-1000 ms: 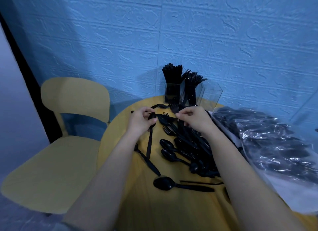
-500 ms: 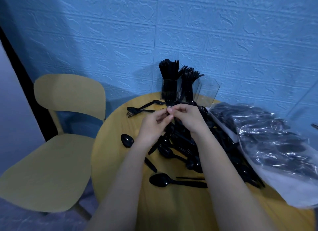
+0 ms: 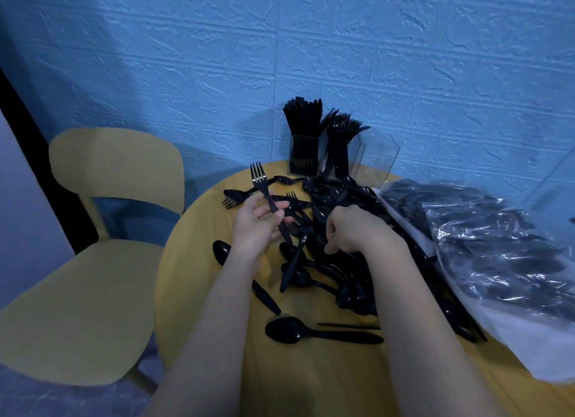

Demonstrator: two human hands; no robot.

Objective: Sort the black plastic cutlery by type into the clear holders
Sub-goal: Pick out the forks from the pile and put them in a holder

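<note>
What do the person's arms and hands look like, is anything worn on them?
Both forearms are bare as far as the picture shows: no sleeves, gloves, watch or bracelets. The left hand and the right hand show no rings that the dim bluish light lets one see. Nails are too small to judge.

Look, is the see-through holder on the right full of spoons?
No, the right holder looks empty, while the left holder and the middle holder are packed with black cutlery.

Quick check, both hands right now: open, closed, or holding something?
Left hand: holding a black fork, tines up.
Right hand: fingers curled down into the cutlery pile; whether it grips anything cannot be told.
</note>
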